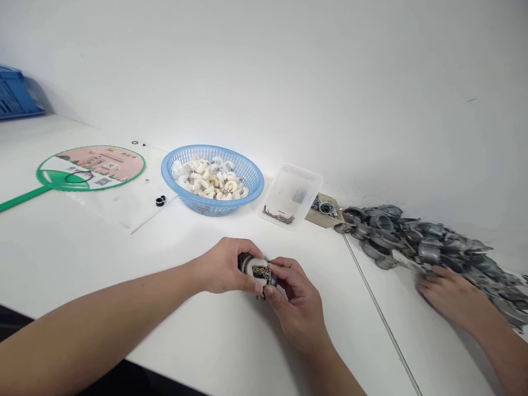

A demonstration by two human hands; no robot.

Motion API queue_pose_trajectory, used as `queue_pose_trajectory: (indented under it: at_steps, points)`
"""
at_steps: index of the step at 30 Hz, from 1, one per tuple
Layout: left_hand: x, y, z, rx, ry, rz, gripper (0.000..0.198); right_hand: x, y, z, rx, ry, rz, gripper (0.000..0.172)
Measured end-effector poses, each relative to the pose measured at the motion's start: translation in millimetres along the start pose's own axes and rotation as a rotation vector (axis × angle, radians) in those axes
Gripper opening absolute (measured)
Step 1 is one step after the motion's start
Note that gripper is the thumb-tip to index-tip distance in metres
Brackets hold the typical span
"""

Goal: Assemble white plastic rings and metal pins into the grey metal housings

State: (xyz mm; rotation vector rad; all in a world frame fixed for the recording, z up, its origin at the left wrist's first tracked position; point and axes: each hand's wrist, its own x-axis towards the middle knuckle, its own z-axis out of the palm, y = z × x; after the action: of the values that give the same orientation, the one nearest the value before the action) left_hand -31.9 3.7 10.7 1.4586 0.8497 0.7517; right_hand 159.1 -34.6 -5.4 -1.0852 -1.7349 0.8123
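In the head view, the workpiece (259,271) sits between the person's hands, over the white worktable (124,264). It is a short, roughly cylindrical assembly. Its long axis appears to lie roughly level, running left to right across the view, but the fingers hide too much to fix its exact heading. It combines a smooth white collar, dark metal and a small gold-coloured detail with a ridged look.

The left hand (225,267) is curled around the workpiece's left side. The right hand (299,302) pinches its right side between thumb and fingers. The two hands almost meet around it.

Ahead, well apart from the hands, stands a blue plastic mesh basket (251,176) heaped with curved white parts (210,184). Just to its right lies a clear plastic tray (291,190) holding thin bent metal pins (278,215). A cardboard piece (325,217) lies beside the tray. To the right, a rough pile of grey cast-metal housings (412,239) runs along the table's far side. Another person's spread hand (454,297) touches its near edge.

To the left, a green-handled hand fan (91,168) and black rings (160,201) lie on a clear plastic sheet (144,217).
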Motion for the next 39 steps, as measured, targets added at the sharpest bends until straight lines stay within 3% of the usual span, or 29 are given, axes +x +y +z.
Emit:
queue_pose_trajectory:
  at_steps: [9,33,39]
  points:
    - [-0.1,1.5,-0.3,0.028,0.004,-0.004,0.045,-1.1,-1.6,6.2,0.064,0.068,0.037,0.025]
    - [-0.2,-0.1,2.4,0.04,0.018,-0.003,0.047,-0.6,15.7,-8.4,-0.181,0.043,-0.097,0.03]
    - [3.0,-4.3,0.6,0.021,0.015,0.016,0.049,2.4,12.4,-10.1,-0.122,-0.013,-0.091,0.03]
